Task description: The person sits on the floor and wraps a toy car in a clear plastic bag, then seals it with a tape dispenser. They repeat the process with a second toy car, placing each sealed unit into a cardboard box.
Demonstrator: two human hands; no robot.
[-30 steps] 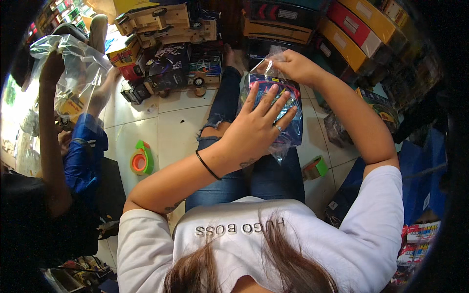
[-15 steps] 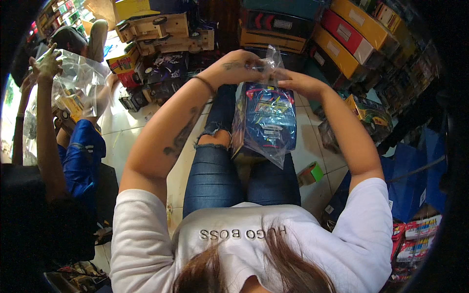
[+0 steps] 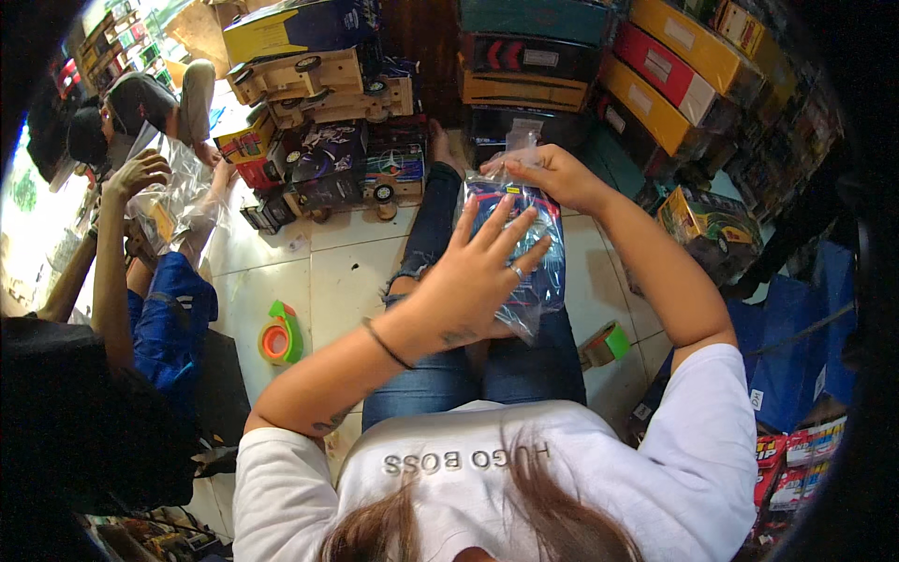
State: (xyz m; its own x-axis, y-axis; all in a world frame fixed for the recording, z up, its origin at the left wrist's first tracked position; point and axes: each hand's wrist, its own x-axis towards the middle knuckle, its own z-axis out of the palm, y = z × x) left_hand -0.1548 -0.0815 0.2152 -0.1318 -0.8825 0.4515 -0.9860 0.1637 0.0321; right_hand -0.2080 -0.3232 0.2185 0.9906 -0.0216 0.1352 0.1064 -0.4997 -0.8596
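Observation:
A dark blue printed box (image 3: 552, 267) lies across my thighs inside a clear plastic bag (image 3: 523, 139). My left hand (image 3: 482, 272) is spread flat over the front of the box, fingers apart, hiding much of its print. At the far end of the box, my right hand (image 3: 560, 178) pinches the gathered plastic between thumb and fingers. The top of the bag sticks up past that hand.
On the tiled floor to my left stands a green tape dispenser (image 3: 281, 337) with an orange roll. A green-ended object (image 3: 609, 345) is by my right leg. Wooden toy trucks (image 3: 318, 84) and stacked boxes (image 3: 534, 66) rise ahead. At left, a co-worker's hand (image 3: 140, 173) handles clear plastic.
My left hand has come back from the bag's top and opened over the box. My right hand remains at the top. The tape dispenser on the left now shows.

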